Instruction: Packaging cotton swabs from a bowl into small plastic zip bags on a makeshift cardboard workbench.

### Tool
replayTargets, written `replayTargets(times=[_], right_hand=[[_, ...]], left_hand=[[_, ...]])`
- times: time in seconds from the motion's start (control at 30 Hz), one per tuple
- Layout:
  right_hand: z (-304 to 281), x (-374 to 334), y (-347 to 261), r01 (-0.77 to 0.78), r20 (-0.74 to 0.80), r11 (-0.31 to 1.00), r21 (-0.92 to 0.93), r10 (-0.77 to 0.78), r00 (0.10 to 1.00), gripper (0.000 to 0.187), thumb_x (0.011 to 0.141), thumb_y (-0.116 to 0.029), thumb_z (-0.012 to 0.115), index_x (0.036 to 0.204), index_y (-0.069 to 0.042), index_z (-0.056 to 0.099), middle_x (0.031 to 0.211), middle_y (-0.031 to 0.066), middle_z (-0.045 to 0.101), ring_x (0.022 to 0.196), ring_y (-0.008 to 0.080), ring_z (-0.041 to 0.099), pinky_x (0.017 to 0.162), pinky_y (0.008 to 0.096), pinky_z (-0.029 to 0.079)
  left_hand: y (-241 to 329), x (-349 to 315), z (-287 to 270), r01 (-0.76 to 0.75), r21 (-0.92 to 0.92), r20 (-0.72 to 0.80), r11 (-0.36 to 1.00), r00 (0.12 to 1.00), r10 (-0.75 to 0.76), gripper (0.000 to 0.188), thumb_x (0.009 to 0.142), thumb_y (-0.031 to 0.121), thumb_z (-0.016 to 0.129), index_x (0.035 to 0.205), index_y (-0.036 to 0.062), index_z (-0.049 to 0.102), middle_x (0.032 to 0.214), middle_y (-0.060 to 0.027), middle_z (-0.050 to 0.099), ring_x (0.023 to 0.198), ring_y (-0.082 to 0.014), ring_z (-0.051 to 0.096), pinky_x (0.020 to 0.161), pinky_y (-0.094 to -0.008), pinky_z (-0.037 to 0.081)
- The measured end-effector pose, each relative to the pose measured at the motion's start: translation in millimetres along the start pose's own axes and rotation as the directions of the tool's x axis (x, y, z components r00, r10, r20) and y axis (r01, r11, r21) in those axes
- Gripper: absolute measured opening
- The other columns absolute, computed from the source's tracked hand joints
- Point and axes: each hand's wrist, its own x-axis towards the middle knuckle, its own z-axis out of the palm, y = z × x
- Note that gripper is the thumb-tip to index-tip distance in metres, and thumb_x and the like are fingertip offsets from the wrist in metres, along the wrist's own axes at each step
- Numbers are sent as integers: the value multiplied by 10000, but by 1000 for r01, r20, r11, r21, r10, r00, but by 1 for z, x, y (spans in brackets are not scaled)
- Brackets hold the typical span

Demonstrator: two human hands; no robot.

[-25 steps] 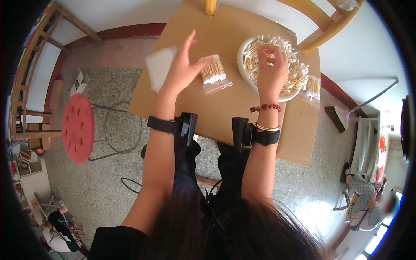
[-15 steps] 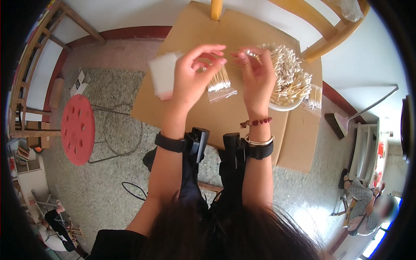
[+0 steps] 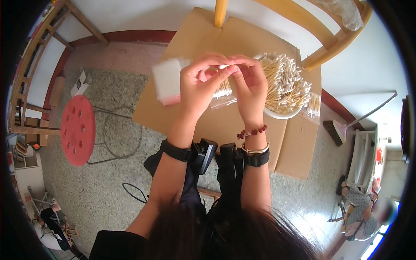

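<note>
My left hand (image 3: 200, 86) and my right hand (image 3: 249, 84) meet at the fingertips above the cardboard sheet (image 3: 242, 125). Pinched between them are cotton swabs (image 3: 223, 66), of which just white tips show; how many is hidden. Partly under my hands lies a clear bag of cotton swabs (image 3: 222, 92). To the left is a stack of clear flat bags (image 3: 167, 82). Just right of my right hand stands a white bowl (image 3: 284, 115) heaped with loose wooden swabs (image 3: 286, 82). Another packed bundle of swabs (image 3: 314, 105) lies beyond the bowl.
A yellow wooden chair (image 3: 320, 56) rises at the cardboard's far right. A red round stool (image 3: 78, 130) stands to the left. On the right are a broom (image 3: 336, 132) and a seated person (image 3: 364, 212); another person (image 3: 52, 225) sits at lower left.
My hands have come together from apart, and their fingertips now meet around the swab tips. The view has shifted slightly.
</note>
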Motion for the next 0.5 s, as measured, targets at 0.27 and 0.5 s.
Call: replayTargets(times=[0.27,0.5], right_hand=[[-10,0,-2,-23,56,987,160,14,998,128,871,-6,612,996,2,590,1035,60,599,973,134,565,850,276,461],[-6,3,-8,-62,3,994,89,62,998,124,840,-24,653,959,-15,616,978,58,622,910,147,586,806,279,469]], left_hand=[[1,-4,-1,150,-182,35,972,989,-146,132,849,80,666,973,37,654,892,-40,642,741,-90,531,626,-240,408],[7,1,-2,99,17,-18,995,995,-99,128,820,18,678,947,24,665,897,-43,655,819,-130,572,726,-284,462]])
